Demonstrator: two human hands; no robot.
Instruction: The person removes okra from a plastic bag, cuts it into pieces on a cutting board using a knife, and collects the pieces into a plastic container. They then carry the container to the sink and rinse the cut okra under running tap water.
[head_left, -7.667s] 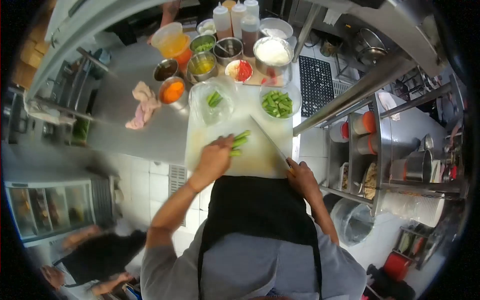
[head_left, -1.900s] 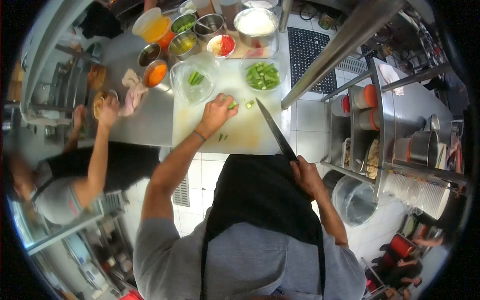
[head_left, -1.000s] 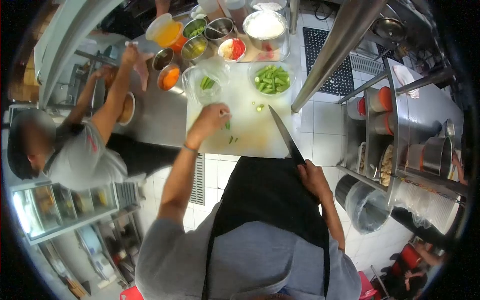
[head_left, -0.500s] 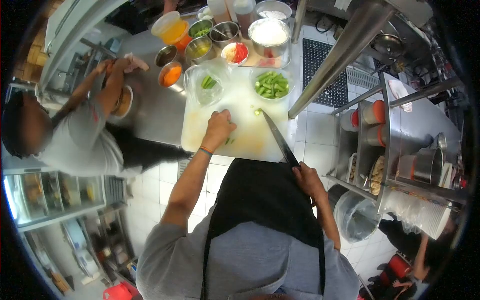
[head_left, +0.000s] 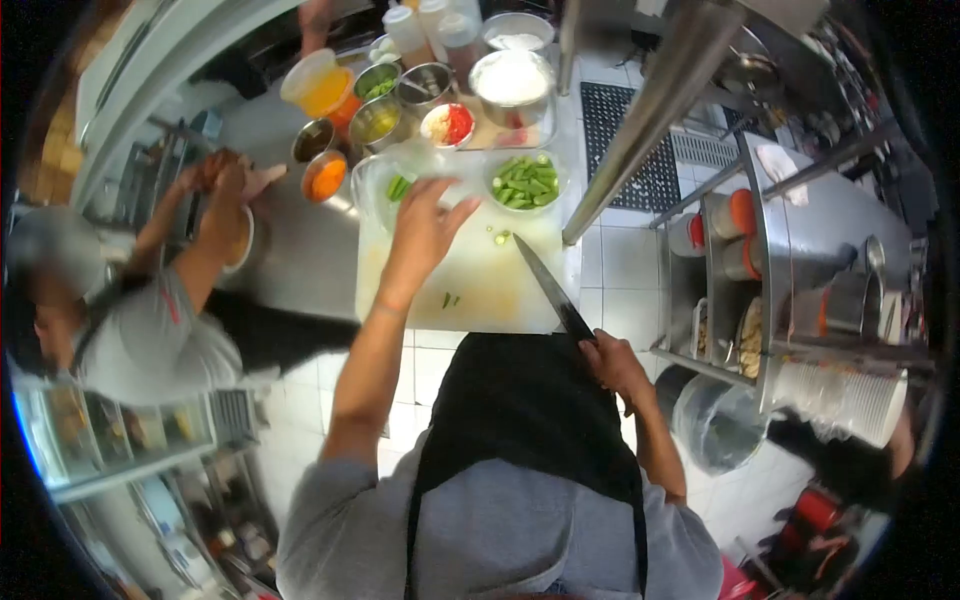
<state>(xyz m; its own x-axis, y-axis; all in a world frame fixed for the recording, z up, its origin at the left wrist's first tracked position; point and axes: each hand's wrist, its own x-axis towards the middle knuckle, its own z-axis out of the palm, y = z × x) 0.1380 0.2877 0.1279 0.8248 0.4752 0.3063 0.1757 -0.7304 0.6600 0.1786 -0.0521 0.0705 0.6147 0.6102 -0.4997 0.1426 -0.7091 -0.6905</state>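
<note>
My left hand is over the upper left of the white cutting board, its thumb and fingers apart, beside the clear plastic bag with green pods in it. My right hand is wrapped round the handle of a long knife. The blade lies slantwise over the board, its tip near small cut green pieces. Two thin dark green bits lie near the board's front edge. A clear bowl of cut green pods stands at the board's upper right.
Metal containers, a bowl of white powder and squeeze bottles stand beyond the board. At the left a co-worker handles raw meat. A metal post slants up at the right, before shelves.
My left hand has moved up the board towards the bag, and its fingers have opened. The knife stays in my right hand. The whole view has shifted slightly.
</note>
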